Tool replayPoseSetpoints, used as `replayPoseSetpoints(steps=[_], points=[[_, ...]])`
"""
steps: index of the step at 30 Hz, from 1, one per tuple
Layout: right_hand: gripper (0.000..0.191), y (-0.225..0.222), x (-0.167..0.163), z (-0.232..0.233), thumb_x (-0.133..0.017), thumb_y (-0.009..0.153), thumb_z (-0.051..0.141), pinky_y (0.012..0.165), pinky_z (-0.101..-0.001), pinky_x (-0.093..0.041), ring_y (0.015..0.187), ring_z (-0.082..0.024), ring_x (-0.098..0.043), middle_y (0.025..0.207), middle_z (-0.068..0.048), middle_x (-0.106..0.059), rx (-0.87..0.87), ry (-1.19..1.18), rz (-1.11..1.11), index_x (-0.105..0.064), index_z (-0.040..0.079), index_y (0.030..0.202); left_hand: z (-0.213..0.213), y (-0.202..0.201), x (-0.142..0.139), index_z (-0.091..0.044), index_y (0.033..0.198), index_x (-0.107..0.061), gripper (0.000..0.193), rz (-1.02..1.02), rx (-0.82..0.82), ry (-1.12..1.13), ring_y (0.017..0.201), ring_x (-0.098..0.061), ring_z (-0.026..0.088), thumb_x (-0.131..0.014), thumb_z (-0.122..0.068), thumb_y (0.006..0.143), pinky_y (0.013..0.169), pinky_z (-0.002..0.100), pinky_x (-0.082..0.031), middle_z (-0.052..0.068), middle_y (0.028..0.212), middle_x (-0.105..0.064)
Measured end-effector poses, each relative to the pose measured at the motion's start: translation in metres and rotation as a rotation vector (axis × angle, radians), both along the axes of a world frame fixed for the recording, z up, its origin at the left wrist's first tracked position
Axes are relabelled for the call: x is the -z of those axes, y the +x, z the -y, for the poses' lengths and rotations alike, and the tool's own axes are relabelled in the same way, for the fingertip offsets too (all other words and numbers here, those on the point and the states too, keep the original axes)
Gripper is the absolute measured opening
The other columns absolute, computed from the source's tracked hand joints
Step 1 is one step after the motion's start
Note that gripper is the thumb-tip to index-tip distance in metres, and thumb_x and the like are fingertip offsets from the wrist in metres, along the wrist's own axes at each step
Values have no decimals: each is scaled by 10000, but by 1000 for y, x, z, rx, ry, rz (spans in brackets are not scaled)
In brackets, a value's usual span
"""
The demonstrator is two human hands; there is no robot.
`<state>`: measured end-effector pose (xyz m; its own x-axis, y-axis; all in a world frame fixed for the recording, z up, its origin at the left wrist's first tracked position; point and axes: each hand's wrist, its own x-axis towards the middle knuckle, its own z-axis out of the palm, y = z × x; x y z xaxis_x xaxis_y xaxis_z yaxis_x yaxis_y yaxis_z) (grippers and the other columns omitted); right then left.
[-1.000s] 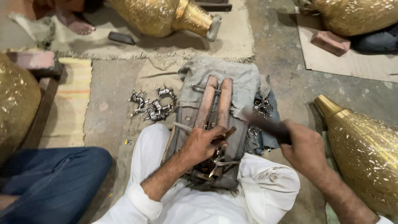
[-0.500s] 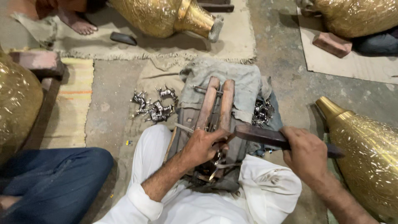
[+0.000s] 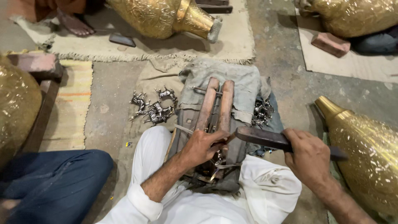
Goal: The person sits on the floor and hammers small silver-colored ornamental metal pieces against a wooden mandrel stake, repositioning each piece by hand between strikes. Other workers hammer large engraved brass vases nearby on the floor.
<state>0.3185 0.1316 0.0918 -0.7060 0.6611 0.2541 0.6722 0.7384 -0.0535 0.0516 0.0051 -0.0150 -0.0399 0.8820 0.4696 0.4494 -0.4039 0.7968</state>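
Note:
My left hand [image 3: 204, 146] grips a small metal piece pressed on a wooden two-bar clamp [image 3: 216, 104] that lies on grey cloth between my knees. My right hand [image 3: 309, 157] is closed round a dark flat file [image 3: 265, 139], whose tip meets the piece at my left fingers. A heap of small silvery metal animal figures [image 3: 152, 105] lies on the floor to the left of the clamp. More silvery pieces [image 3: 262, 113] sit to its right.
Large engraved brass vessels lie at the right [image 3: 367, 153], the left [image 3: 14, 108], the top middle [image 3: 166, 16] and the top right [image 3: 352, 14]. Another person's blue-trousered leg [image 3: 54, 182] is at lower left. A bare foot [image 3: 74, 25], a brick [image 3: 331, 43] and mats lie beyond.
My right hand has brought the file down and leftward across the clamp, from raised at an angle to lying nearly flat against the piece. My left hand has stayed on the clamp.

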Motion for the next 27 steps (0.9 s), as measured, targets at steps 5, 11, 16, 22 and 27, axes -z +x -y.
replayPoseSetpoints(steps=[5, 11, 16, 22, 27], points=[[366, -2, -4, -4, -748, 819, 109, 774, -409, -593, 885, -312, -747, 960, -144, -730, 253, -348, -158, -654, 91, 1172, 3, 5, -2, -98, 1177, -665, 325, -49, -77, -115, 703, -759, 305, -807, -183, 896, 592, 403, -579, 125, 831, -771], [490, -5, -11, -12, -763, 690, 66, 868, -466, -549, 963, -354, -712, 1031, -155, -732, 13, -74, 67, -655, 89, 1167, 1, 8, -6, -92, 1172, -661, 345, -76, -95, -105, 741, -763, 320, -816, -189, 878, 624, 423, -580, 135, 883, -771], [466, -4, -10, -16, -774, 712, 68, 888, -457, -553, 1005, -350, -710, 1036, -136, -736, 58, -79, 86, -657, 113, 1160, 0, 7, -6, -74, 1211, -660, 397, -87, -104, -85, 768, -756, 333, -811, -183, 861, 645, 433, -587, 157, 927, -770], [668, -1, 1, -16, -781, 683, 120, 840, -455, -562, 958, -352, -712, 1019, -142, -738, 94, -163, 302, -602, 112, 1327, -2, 6, -4, -64, 1207, -683, 357, -1, -92, -142, 839, -776, 301, -804, -179, 891, 716, 400, -613, 147, 980, -786], [558, 4, 4, -18, -787, 801, 204, 858, -452, -568, 948, -306, -738, 1011, -125, -765, 241, -356, 414, -620, 163, 1332, 7, -8, -7, -41, 1177, -680, 260, 363, -189, -206, 938, -822, 211, -722, -156, 948, 830, 344, -658, 94, 1009, -817]])
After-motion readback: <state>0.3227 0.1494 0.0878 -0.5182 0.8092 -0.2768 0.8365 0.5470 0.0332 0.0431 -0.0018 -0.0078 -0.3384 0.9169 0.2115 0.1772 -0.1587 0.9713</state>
